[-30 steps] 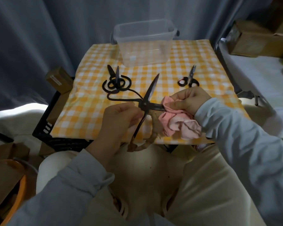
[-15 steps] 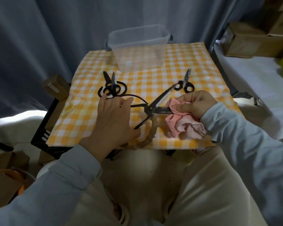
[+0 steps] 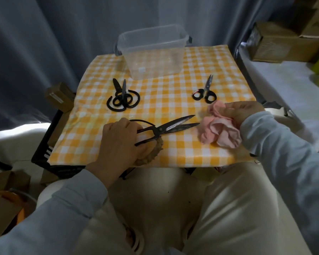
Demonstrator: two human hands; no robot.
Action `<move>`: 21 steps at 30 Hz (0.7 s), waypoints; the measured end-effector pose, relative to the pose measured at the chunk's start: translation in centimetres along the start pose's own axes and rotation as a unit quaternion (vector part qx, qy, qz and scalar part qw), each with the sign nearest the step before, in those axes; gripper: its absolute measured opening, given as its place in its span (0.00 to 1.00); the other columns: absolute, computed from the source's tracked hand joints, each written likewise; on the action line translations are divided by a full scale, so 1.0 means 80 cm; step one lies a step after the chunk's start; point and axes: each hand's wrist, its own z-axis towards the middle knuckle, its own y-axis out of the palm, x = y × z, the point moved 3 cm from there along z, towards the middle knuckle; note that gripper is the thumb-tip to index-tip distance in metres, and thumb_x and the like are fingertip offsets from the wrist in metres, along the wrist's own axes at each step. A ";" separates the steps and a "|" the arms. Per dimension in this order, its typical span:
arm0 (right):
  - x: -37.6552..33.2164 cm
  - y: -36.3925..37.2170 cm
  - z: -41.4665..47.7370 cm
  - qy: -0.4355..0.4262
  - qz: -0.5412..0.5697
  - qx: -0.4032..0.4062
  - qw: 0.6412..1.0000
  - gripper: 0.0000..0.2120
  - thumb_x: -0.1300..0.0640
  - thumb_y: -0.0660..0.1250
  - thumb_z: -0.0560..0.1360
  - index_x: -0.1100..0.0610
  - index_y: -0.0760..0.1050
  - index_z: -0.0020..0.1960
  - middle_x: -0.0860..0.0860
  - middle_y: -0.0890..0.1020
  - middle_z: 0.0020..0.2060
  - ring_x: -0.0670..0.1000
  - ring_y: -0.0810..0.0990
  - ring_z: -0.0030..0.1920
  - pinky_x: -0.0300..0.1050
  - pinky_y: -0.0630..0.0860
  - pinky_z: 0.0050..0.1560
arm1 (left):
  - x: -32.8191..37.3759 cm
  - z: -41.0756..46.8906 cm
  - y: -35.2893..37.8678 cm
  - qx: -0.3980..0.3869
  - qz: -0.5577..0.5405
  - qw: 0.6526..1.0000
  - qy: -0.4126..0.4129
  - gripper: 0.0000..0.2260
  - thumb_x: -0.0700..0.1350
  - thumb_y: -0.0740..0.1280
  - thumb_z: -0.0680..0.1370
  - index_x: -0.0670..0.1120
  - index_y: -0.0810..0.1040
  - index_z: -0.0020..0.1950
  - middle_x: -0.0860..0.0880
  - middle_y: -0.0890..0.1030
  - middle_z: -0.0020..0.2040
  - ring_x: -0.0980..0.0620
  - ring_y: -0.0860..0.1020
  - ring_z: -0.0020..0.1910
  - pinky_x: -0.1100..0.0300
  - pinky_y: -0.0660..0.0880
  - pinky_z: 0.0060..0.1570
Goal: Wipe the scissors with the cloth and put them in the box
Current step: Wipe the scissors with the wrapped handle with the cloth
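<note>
Nearest the table edge, our left hand curls its fingers round the handles of the large scissors, one handle wrapped in tan cord; the scissors lie low over the checked tablecloth, blades slightly parted and pointing right. Our right hand grips the bunched pink cloth just beside the blade tips; we cannot tell whether cloth and tips touch. Farther back lie the looped black scissors on the left and the small black scissors on the right, well apart. At the far edge stands the clear box, upright and open-topped
</note>
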 end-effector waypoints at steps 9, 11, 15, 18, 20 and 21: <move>0.014 0.007 0.021 0.009 0.129 0.065 0.989 0.11 0.59 0.74 0.68 0.64 0.79 0.48 0.57 0.84 0.38 0.56 0.83 0.42 0.49 0.80 0.48 | 0.023 0.042 0.004 -0.049 -0.137 0.986 -0.080 0.15 0.58 0.64 0.76 0.46 0.78 0.45 0.49 0.78 0.35 0.50 0.77 0.35 0.52 0.75 0.37; 0.018 0.012 0.028 0.024 0.150 0.070 0.986 0.10 0.60 0.73 0.69 0.64 0.79 0.47 0.59 0.84 0.39 0.56 0.83 0.42 0.51 0.80 0.50 | 0.037 0.068 0.004 -0.046 -0.226 0.969 -0.092 0.13 0.53 0.66 0.77 0.44 0.79 0.42 0.48 0.77 0.30 0.48 0.77 0.30 0.52 0.77 0.34; 0.020 0.017 0.044 0.044 0.188 0.063 0.979 0.08 0.60 0.74 0.68 0.64 0.80 0.43 0.57 0.84 0.34 0.56 0.83 0.39 0.51 0.80 0.49 | 0.074 0.131 0.023 -0.073 -0.274 0.953 -0.103 0.14 0.45 0.64 0.79 0.41 0.77 0.34 0.47 0.69 0.25 0.48 0.68 0.26 0.57 0.66 0.31; 0.020 0.019 0.056 0.065 0.199 0.062 0.976 0.10 0.58 0.75 0.67 0.64 0.80 0.42 0.60 0.84 0.39 0.59 0.83 0.44 0.54 0.78 0.54 | 0.100 0.169 0.041 -0.087 -0.227 0.963 -0.112 0.13 0.44 0.59 0.79 0.43 0.71 0.35 0.49 0.68 0.29 0.46 0.68 0.30 0.56 0.64 0.34; 0.022 0.021 0.066 0.070 0.199 0.050 0.976 0.16 0.57 0.77 0.65 0.65 0.80 0.47 0.62 0.83 0.44 0.60 0.82 0.47 0.55 0.78 0.55 | 0.112 0.188 0.050 -0.080 -0.177 0.976 -0.100 0.08 0.41 0.57 0.79 0.43 0.70 0.40 0.48 0.70 0.34 0.44 0.69 0.36 0.51 0.68 0.45; 0.025 0.023 0.071 0.072 0.198 0.039 0.977 0.20 0.55 0.78 0.62 0.66 0.81 0.49 0.63 0.83 0.46 0.61 0.82 0.49 0.56 0.78 0.55 | 0.117 0.196 0.054 -0.071 -0.152 0.982 -0.090 0.06 0.40 0.57 0.79 0.43 0.70 0.43 0.47 0.70 0.37 0.44 0.68 0.38 0.50 0.67 0.48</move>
